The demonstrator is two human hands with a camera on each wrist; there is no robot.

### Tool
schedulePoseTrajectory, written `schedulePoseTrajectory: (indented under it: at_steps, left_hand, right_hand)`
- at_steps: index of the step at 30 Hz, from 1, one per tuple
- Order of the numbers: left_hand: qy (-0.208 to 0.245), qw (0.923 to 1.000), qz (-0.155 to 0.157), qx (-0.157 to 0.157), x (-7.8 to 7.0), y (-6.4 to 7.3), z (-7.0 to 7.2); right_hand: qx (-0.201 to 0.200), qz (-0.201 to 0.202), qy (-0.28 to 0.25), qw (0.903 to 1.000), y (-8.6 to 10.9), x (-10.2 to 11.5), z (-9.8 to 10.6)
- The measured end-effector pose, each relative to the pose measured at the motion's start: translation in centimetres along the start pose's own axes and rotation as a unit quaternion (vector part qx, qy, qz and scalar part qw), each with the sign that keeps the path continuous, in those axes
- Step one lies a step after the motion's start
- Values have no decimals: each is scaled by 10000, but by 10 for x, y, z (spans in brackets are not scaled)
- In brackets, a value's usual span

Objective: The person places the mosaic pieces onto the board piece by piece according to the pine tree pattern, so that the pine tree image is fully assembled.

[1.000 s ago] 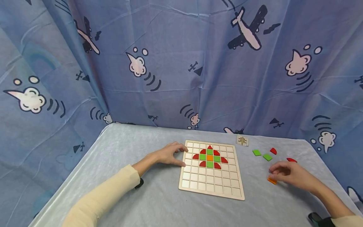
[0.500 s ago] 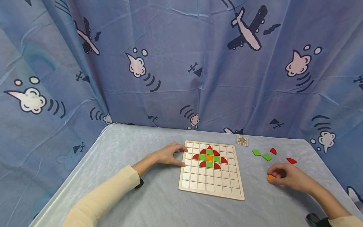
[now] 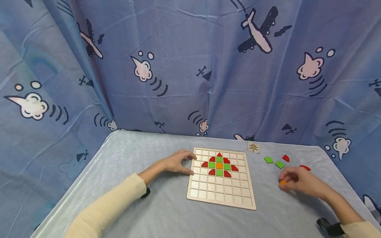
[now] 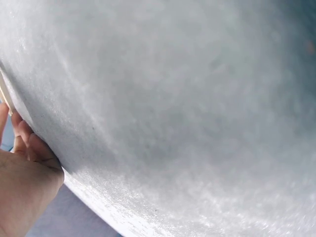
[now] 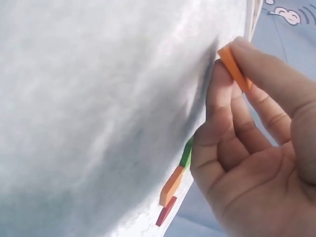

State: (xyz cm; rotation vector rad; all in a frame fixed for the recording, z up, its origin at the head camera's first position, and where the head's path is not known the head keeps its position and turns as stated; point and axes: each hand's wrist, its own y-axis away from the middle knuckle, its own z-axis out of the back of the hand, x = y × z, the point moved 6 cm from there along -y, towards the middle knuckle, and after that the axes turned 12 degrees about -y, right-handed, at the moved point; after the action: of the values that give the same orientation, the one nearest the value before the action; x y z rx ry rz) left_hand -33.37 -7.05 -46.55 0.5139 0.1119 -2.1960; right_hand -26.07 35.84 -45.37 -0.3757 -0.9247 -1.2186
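In the head view, a wooden grid board (image 3: 220,188) lies on the table with a pattern of red, green and orange tiles around an orange square tile (image 3: 219,166). My left hand (image 3: 177,161) rests at the board's left edge, thumb and fingers spread and touching the rim. In the left wrist view only part of this hand (image 4: 24,182) shows, beside a sliver of the board (image 4: 6,94). My right hand (image 3: 303,181), right of the board, pinches an orange tile (image 5: 234,69) between thumb and fingers, just above the table. Its full outline is partly covered.
Green tiles (image 3: 279,164) and red curved tiles (image 3: 285,158) lie right of the board. A small pattern card (image 3: 254,147) sits behind it. Under my right hand, the right wrist view shows another orange tile (image 5: 171,186), a green one (image 5: 186,154) and a red one (image 5: 166,211).
My right hand has closed on the orange tile, lifted it and moved slightly left and away from me. The left hand has stayed at the board's edge.
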Motion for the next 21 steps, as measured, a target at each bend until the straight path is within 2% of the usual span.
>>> schedulePoseTrajectory:
  at_steps: [9, 16, 21]
  left_hand:
    - [49, 10000, 4, 28, 2, -1, -1]
    - [58, 10000, 26, 39, 1, -1, -1]
    - [36, 10000, 19, 32, 1, -1, -1]
  right_hand:
    - [-140, 306, 59, 9994, -7, 19, -4]
    - [-302, 309, -78, 9990, -16, 31, -6]
    - [95, 584, -665, 9960, -23, 41, -16]
